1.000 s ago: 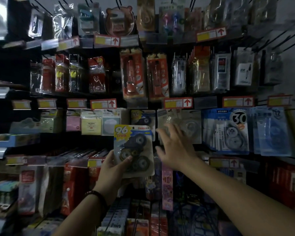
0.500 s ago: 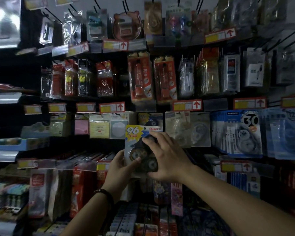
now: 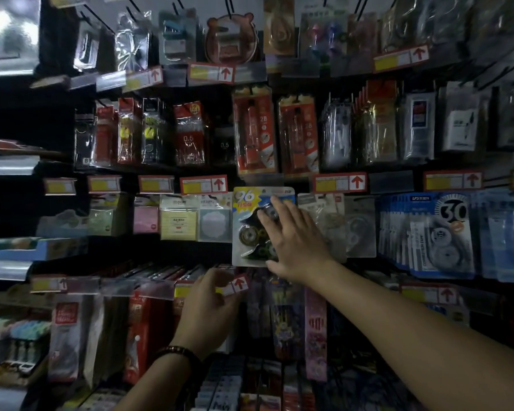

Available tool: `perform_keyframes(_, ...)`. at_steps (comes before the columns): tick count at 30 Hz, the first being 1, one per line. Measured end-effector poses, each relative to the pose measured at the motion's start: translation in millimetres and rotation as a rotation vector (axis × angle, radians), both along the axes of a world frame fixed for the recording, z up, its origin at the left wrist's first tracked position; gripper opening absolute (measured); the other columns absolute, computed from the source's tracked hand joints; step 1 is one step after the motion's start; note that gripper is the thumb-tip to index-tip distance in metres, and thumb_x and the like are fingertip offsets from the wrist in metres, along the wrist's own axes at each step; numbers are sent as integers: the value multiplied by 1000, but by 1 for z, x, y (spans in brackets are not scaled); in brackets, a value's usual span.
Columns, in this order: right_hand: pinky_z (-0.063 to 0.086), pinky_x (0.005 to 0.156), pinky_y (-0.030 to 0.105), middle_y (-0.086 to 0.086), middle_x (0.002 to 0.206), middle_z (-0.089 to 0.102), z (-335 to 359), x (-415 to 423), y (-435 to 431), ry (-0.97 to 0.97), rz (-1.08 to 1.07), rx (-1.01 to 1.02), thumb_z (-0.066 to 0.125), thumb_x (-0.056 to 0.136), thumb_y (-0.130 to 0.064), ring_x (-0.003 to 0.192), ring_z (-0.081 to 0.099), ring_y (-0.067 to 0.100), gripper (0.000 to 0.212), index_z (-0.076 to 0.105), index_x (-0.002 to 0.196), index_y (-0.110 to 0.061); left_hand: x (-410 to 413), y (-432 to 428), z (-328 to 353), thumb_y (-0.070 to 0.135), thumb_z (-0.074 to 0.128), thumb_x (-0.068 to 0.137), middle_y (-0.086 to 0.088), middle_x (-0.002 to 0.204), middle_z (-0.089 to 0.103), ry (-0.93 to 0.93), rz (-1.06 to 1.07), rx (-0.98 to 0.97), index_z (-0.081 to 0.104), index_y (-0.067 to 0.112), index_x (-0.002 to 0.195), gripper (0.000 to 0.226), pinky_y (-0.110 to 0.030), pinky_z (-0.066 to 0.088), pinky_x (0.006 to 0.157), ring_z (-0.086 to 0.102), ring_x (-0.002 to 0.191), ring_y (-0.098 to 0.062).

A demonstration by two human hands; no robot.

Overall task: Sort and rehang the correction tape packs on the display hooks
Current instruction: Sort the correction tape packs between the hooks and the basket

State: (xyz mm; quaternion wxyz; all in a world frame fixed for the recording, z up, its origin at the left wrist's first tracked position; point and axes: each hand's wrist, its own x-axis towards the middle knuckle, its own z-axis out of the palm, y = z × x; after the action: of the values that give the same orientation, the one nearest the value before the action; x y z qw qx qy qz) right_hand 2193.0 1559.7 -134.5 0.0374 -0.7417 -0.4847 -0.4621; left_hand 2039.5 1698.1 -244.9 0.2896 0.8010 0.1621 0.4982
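Right hand (image 3: 294, 241), fingers straight, presses the blue-yellow carded correction tape pack (image 3: 248, 229) flat, likely seating it on its hook. Left hand (image 3: 209, 305) curls below; grip unclear.

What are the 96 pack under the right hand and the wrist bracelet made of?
Pack: seems printed glossy card with a clear plastic blister; colour print up top, sheen over the dark tape wheels. Bracelet: looks like dark reddish beads, maybe wood or stone; too dim to settle.
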Motion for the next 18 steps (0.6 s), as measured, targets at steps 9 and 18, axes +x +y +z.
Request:
perform_keyframes(9, 22, 124, 54, 20, 168, 17, 10, 9, 10, 17, -81, -54, 73, 75, -63, 154, 18, 40, 111, 23, 164, -20, 1, 0, 8, 36, 77, 94, 13, 114, 62, 86, 11, 111, 53, 50, 97, 27, -28, 56, 87, 63, 101, -6)
perform_keyframes(18, 25, 122, 53, 28, 167, 14, 5, 7, 31, 73, -137, -38, 79, 76, -32, 148, 26, 45, 91, 33, 153, -14, -8, -6, 2, 32, 73, 94, 11, 119, 60, 175, 39, 205, 65, 36, 110, 18, -33, 58, 96, 63, 106, -8)
